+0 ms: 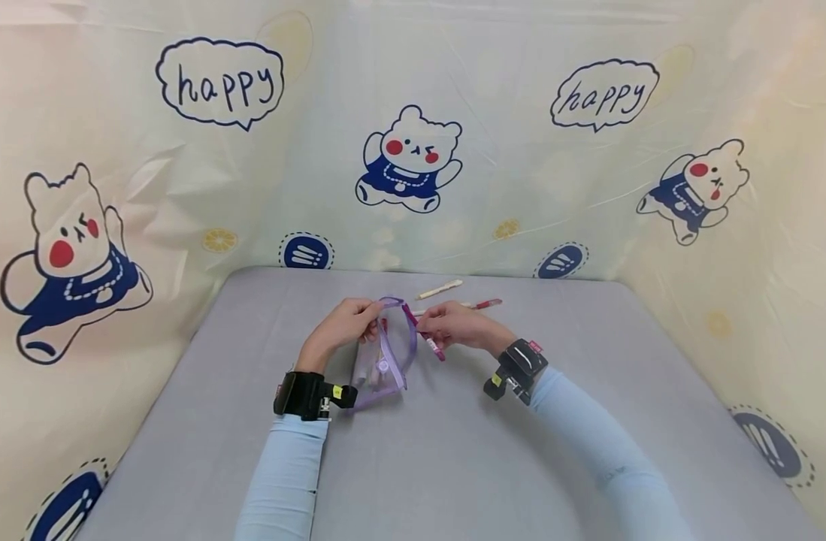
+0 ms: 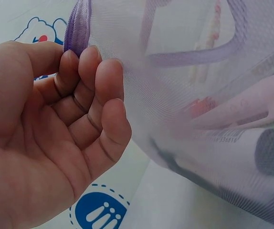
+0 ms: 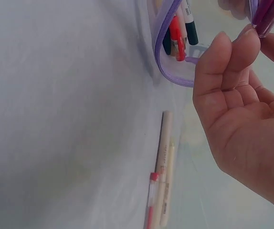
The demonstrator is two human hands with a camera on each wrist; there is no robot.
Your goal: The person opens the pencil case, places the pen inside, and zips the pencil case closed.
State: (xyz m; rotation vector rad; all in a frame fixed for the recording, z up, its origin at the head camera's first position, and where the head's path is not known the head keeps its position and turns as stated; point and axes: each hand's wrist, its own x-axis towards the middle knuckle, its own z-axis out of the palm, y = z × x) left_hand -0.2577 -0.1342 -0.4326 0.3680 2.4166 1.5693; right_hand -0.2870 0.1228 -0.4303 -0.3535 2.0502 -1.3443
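My left hand (image 1: 348,323) pinches the purple zip edge (image 2: 79,24) of a see-through mesh pencil case (image 2: 142,105) between thumb and fingertips. The case stands tilted on the table with its mouth spread. Pens show through the mesh, among them a red one (image 3: 176,36) and a dark-capped marker (image 2: 273,152). Between thumb and fingertips my right hand (image 1: 456,324) holds a magenta pen (image 1: 434,347), slanted across the right side of the case's mouth. In the right wrist view only part of this pen shows, at the top right corner.
Behind my right hand, a cream pen (image 1: 440,289) and a red-ended pen (image 1: 488,303) lie on the grey table (image 1: 521,466). The right wrist view shows a beige pen (image 3: 164,138) close beside them. A printed cloth (image 1: 507,173) hangs behind the table and at both sides.
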